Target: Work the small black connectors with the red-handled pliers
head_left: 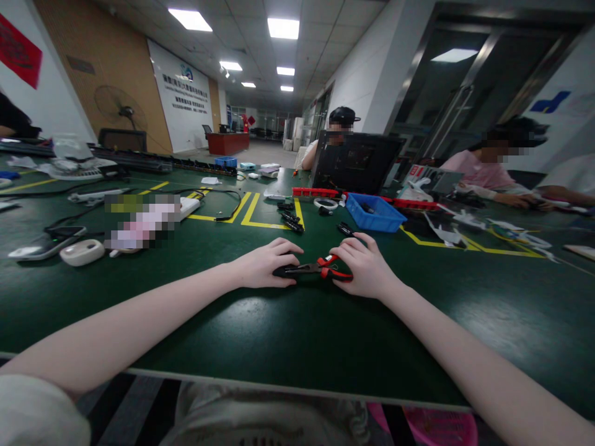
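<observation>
My right hand is closed around the red and black handles of a pair of needle-nose pliers, whose jaws point left. Those jaws meet a small black part in my left hand. The fingers of that hand are bent around the part, which they partly hide, so its exact kind does not show. Both hands are low over the green table. Beyond them lie several small black parts, and one more black piece is just past my right fingers.
A blue bin stands behind my right hand, near red trays and a large black case. To the left are a beige rounded device, a phone-like device and cables. Co-workers sit across the table.
</observation>
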Available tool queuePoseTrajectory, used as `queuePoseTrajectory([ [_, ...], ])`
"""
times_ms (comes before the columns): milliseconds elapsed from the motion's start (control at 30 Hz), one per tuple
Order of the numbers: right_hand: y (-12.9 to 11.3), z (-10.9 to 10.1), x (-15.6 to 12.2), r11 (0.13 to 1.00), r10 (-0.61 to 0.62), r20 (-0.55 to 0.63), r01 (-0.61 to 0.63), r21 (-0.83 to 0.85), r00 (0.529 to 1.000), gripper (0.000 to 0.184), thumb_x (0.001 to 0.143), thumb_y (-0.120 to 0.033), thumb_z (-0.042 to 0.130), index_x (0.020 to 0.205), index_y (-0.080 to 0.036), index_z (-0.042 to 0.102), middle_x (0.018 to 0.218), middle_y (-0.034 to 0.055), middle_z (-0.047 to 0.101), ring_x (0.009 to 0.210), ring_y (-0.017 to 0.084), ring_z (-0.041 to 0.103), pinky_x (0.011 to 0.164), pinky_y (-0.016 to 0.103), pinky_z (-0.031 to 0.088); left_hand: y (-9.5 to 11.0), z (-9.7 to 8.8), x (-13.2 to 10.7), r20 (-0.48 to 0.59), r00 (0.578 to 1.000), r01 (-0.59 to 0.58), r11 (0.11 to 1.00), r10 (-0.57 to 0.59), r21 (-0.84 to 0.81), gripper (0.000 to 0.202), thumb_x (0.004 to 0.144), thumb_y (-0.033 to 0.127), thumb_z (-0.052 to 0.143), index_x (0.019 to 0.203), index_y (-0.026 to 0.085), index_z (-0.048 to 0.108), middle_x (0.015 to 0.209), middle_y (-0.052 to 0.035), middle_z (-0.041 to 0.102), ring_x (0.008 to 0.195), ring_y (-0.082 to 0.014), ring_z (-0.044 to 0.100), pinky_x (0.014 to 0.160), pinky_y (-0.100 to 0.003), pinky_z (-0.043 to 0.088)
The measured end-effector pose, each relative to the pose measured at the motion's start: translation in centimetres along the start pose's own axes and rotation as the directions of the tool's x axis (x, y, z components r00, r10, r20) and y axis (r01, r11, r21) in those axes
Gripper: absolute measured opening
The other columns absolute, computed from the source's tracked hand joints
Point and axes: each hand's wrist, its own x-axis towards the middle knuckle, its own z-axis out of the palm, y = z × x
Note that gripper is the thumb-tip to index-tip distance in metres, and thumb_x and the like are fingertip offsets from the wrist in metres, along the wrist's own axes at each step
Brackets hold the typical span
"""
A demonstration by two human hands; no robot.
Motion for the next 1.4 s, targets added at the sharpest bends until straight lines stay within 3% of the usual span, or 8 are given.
queuePoseTrajectory([
  [633, -0.11, -0.06, 0.08, 1.000, 0.015, 0.040, -0.016, 0.023, 0.999, 0.039, 0.072, -0.037, 0.064, 0.105, -0.016, 0.063, 0.095, 0.0107, 0.067, 0.100, 0.028, 0.058, 0.106, 0.049, 0.028, 0.12, -0.10, 0.12, 0.038, 0.998, 0.048, 0.999, -0.048, -0.004, 0.026, 0.085, 0.035, 0.067, 0.106, 0.019, 0.063, 0.125, -0.0106, 0.056, 0.118, -0.0260, 0.049, 0.101, -0.041, 0.046],
  [1000, -0.21, -0.29, 0.21, 0.999, 0.004, 0.053, -0.006, 0.047, 0.999, 0.031, 0.070, -0.035, 0.065, 0.096, -0.019, 0.063, 0.089, 0.0090, 0.067, 0.094, 0.027, 0.059, 0.104, 0.048, 0.031, -0.05, -0.05, 0.02, 0.036, 0.999, 0.031, 0.999, -0.030, -0.041, 0.028, 0.085, 0.034, 0.067, 0.107, 0.018, 0.062, 0.127, -0.0120, 0.055, 0.120, -0.0271, 0.047, 0.103, -0.044, 0.044],
  [1400, -0.14, -0.23, 0.10, 1.000, 0.000, 0.049, -0.001, 0.026, 0.999, 0.038, 0.071, -0.037, 0.065, 0.104, -0.018, 0.064, 0.094, 0.0099, 0.067, 0.100, 0.028, 0.058, 0.106, 0.049, 0.028, -0.16, 0.05, 0.01, 0.083, 0.995, 0.051, 0.998, -0.048, -0.027, 0.031, 0.085, 0.041, 0.067, 0.107, 0.019, 0.064, 0.121, -0.0110, 0.058, 0.112, -0.0252, 0.054, 0.095, -0.038, 0.048],
])
